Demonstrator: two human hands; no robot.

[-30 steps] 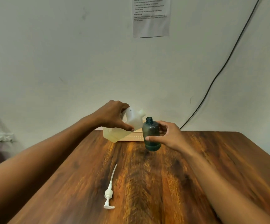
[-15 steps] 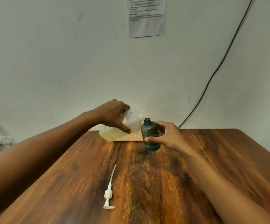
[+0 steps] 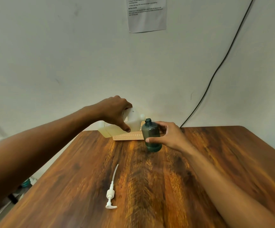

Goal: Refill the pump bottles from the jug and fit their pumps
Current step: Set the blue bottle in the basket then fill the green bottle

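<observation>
My left hand point(image 3: 115, 111) grips the handle of a translucent white jug point(image 3: 133, 123) with yellowish liquid, tilted so its spout points right toward the bottle's mouth. My right hand point(image 3: 168, 137) holds a dark teal bottle point(image 3: 150, 134) with an open neck, standing on the wooden table point(image 3: 150, 178). A little liquid shows at the bottle's bottom. A white pump point(image 3: 111, 193) with its long dip tube lies loose on the table nearer me.
A pale perforated tray point(image 3: 128, 137) sits at the table's far edge behind the jug and bottle. A black cable point(image 3: 215, 71) runs down the wall at right. A paper sheet point(image 3: 147, 14) is stuck to the wall above.
The jug has stayed tilted beside the bottle's neck. Both hands keep their hold, shifting only slightly with the view.
</observation>
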